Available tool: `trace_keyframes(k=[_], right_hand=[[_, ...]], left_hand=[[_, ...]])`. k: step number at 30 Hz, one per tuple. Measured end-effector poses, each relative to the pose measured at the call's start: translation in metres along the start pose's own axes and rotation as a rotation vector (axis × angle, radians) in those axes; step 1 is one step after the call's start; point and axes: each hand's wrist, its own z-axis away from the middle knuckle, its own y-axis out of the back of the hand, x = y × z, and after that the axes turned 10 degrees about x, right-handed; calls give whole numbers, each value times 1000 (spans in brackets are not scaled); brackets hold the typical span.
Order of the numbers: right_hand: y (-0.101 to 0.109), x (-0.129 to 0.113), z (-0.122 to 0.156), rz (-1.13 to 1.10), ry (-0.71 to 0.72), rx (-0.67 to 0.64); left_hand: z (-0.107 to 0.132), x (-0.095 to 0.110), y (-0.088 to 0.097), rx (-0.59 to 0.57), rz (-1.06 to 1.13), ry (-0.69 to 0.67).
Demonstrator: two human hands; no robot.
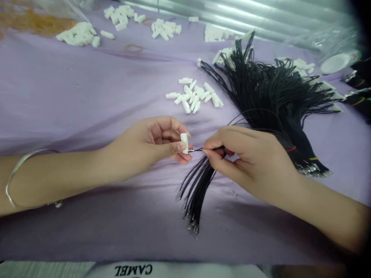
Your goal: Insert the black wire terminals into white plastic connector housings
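My left hand (156,144) pinches a small white plastic connector (184,143) between thumb and fingers, just above the purple cloth. My right hand (246,158) pinches a single black wire (199,149) by its end, and the wire's tip touches the connector's side. A bundle of black wires with metal tips (194,193) runs under my right hand and fans out toward me. A silver bangle (17,173) is on my left wrist.
A small heap of white connectors (194,96) lies beyond my hands. More heaps (78,34) sit at the far edge. A large spread of black wires (269,88) fans out at the right. A purple cloth (72,100) covers the table. Clear plastic bags (333,46) lie far right.
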Motion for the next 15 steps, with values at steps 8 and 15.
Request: trace_keyframes(k=[8, 15], right_hand=[[-1, 2, 2, 9, 71, 13], [-4, 0, 2, 0, 64, 12]], left_hand=[[0, 2, -1, 9, 19, 26], [1, 4, -3, 9, 11, 54]])
